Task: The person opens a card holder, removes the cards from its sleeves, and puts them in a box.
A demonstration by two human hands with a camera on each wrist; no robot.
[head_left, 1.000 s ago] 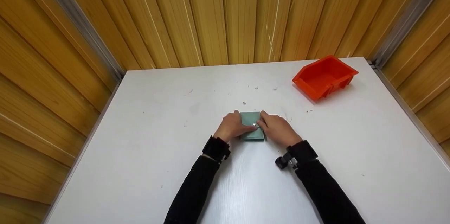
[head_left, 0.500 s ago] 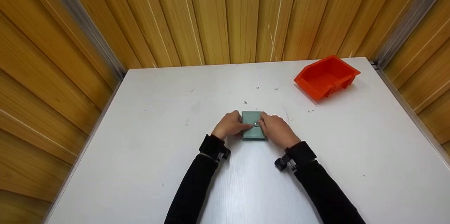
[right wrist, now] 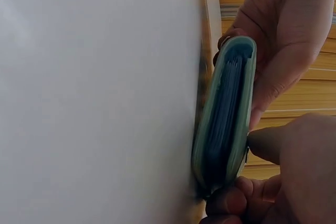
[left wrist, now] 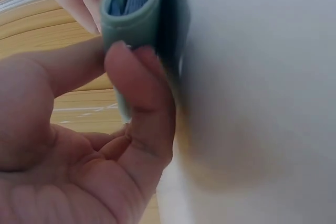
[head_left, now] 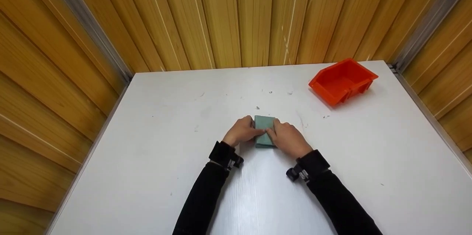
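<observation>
A small pale-green wallet (head_left: 264, 122) lies between both hands, close over the white table. Its folded spine (left wrist: 131, 24) and the stack of inner leaves (right wrist: 227, 100) show in the wrist views. My left hand (head_left: 240, 131) grips the spine side, thumb across the top cover and fingers curled beneath the edge. On the opposite side, my right hand (head_left: 292, 140) pinches the wallet's edge, its thumb lying on the strap area of the cover. That thumb hides the metal snap in the head view.
An orange-red plastic bin (head_left: 343, 82) sits at the back right of the white table (head_left: 155, 161). Wood-patterned panels (head_left: 221, 17) enclose the table at the back and both sides.
My right thumb has shifted left onto the metal snap, which showed earlier and is now covered. The wallet is slightly tilted compared with before; the left hand keeps its grip.
</observation>
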